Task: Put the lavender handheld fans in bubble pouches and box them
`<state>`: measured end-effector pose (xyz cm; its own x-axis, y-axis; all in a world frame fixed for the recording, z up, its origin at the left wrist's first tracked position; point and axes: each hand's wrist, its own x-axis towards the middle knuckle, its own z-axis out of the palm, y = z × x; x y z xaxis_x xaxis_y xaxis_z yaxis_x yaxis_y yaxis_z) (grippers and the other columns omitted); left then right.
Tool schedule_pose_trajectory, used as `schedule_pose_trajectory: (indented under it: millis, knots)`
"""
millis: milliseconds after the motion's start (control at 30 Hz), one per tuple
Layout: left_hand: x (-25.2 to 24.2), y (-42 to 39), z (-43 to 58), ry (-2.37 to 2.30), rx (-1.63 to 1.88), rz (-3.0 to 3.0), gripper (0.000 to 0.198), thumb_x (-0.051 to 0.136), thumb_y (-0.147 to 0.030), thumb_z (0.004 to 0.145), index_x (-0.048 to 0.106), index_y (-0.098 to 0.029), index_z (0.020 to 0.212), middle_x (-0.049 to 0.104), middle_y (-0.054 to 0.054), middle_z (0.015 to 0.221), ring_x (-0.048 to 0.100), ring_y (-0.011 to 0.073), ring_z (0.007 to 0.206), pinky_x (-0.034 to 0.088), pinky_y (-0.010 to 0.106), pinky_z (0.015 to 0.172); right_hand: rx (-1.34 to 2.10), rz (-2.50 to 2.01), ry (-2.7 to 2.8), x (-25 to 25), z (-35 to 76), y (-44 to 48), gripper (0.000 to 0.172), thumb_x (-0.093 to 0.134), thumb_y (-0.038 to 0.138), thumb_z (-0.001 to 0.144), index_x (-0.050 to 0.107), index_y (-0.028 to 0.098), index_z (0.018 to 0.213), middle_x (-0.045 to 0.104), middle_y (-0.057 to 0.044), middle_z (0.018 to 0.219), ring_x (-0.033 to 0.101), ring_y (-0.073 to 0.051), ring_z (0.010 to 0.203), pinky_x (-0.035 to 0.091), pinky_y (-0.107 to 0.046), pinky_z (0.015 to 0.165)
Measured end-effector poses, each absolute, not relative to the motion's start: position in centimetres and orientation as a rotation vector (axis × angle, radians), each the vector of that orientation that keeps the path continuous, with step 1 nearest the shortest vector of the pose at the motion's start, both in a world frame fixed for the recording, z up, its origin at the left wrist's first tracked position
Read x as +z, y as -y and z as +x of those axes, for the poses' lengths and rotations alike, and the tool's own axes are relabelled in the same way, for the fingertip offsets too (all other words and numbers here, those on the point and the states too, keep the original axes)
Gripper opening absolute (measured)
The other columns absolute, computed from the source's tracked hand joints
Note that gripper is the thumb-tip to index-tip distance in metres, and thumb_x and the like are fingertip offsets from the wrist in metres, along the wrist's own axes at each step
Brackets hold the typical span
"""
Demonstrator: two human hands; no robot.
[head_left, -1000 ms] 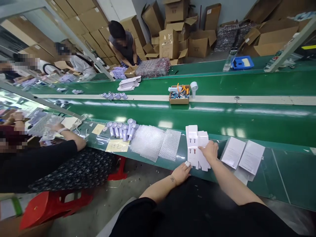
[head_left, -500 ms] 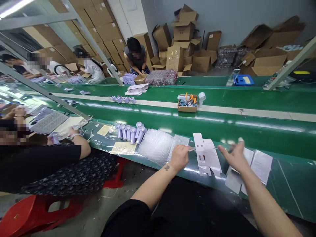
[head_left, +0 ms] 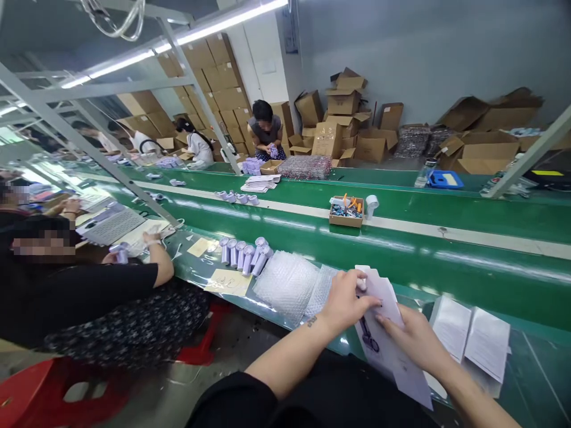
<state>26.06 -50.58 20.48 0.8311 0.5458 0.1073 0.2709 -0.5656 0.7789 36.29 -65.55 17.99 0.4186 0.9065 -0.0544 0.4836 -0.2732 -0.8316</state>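
Observation:
A flat, unfolded white carton (head_left: 386,351) with dark printed pictures stands tilted above the bench edge in front of me. My left hand (head_left: 348,300) grips its upper left part, thumb across the front face. On the opposite edge, my right hand (head_left: 417,336) holds the carton with its thumb on the face and the other fingers hidden behind. Beside my left hand lies a stack of bubble-wrap bags (head_left: 285,279). Past my right hand are white folded cartons (head_left: 486,342) with printed text.
Several lilac handheld devices (head_left: 247,258) stand left of the bubble wrap, near a yellowish paper sheet (head_left: 228,282). A green conveyor (head_left: 289,229) runs behind, carrying a small parts box (head_left: 346,221). A co-worker (head_left: 102,273) sits at left; a red stool (head_left: 40,392) is below.
The white carton has been lifted off the bench and tilted up, and both hands have closed on it. My right hand moved left to its edge. The view has tipped upward.

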Motion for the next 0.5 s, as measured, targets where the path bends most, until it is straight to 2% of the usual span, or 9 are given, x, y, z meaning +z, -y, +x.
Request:
schedule_pose_trajectory:
  millis: [100,167,200,267,300,333,400,500]
  knots:
    - [22.4,49.5,25.1,-0.422,0.156,2.331,0.032,0.074,-0.048,0.067,0.065,-0.019,0.078,0.064,0.003,0.082,0.048,0.0236,0.092,0.035,0.037,0.083,0.825,-1.894,1.167,17.8,36.1,66.0,0.037,0.046,0.048,0.088,0.065,0.019,0.103,0.069,-0.005,0.088,0.062,-0.026,0.080,0.050,-0.037,0.073]
    - [24.3,49.0,24.0,-0.224,0.085,2.473,0.029,0.074,-0.045,0.069,0.065,-0.018,0.066,0.066,0.003,0.077,0.045,0.0257,0.097,0.029,0.041,0.088,0.923,-1.796,1.225,17.5,36.7,66.3,0.047,0.054,0.049,0.083,0.057,0.018,0.119,0.067,-0.008,0.102,0.062,-0.028,0.091,0.050,-0.040,0.081]
    - [25.4,48.9,23.5,-0.119,0.080,2.526,0.027,0.074,-0.043,0.070,0.064,-0.018,0.065,0.066,0.003,0.075,0.044,0.0266,0.100,0.025,0.044,0.092,0.983,-1.721,1.283,17.3,37.2,66.4,0.065,0.061,0.051,0.078,0.047,0.018,0.132,0.061,-0.012,0.118,0.058,-0.031,0.104,0.047,-0.043,0.090]
    - [27.3,49.0,22.7,0.066,0.089,2.588,0.024,0.073,-0.039,0.072,0.064,-0.018,0.063,0.067,0.002,0.073,0.042,0.0276,0.104,0.020,0.046,0.096,1.134,-1.537,1.428,16.8,38.1,66.2,0.111,0.074,0.056,0.062,0.015,0.017,0.148,0.034,-0.018,0.145,0.035,-0.036,0.131,0.032,-0.049,0.105]
    - [28.0,49.0,22.4,0.121,0.095,2.600,0.024,0.073,-0.038,0.073,0.063,-0.018,0.063,0.067,0.002,0.071,0.043,0.0275,0.105,0.019,0.046,0.097,1.216,-1.433,1.485,16.6,38.5,66.0,0.129,0.077,0.061,0.054,0.003,0.016,0.149,0.020,-0.020,0.151,0.023,-0.038,0.137,0.024,-0.051,0.109]
    - [28.7,49.1,22.3,0.130,0.109,2.602,0.025,0.072,-0.037,0.073,0.062,-0.018,0.061,0.067,0.002,0.069,0.044,0.0272,0.105,0.020,0.045,0.097,1.286,-1.327,1.507,16.4,38.7,65.6,0.138,0.077,0.066,0.048,-0.004,0.016,0.149,0.012,-0.020,0.153,0.014,-0.039,0.140,0.019,-0.052,0.110]
    - [29.4,49.1,22.1,0.050,0.159,2.580,0.027,0.071,-0.039,0.074,0.062,-0.018,0.059,0.066,0.003,0.066,0.046,0.0261,0.102,0.024,0.042,0.095,1.369,-1.133,1.427,16.2,38.7,64.7,0.136,0.068,0.076,0.050,-0.006,0.018,0.149,0.009,-0.018,0.154,0.012,-0.038,0.140,0.018,-0.053,0.110]
    - [29.2,49.3,22.0,0.001,0.182,2.464,0.024,0.066,-0.035,0.079,0.063,-0.020,0.061,0.067,0.002,0.068,0.051,0.0225,0.100,0.028,0.037,0.097,1.395,-0.977,1.331,16.0,38.2,63.0,0.126,0.063,0.077,0.057,-0.004,0.022,0.149,0.019,-0.016,0.152,0.022,-0.037,0.138,0.023,-0.052,0.108]
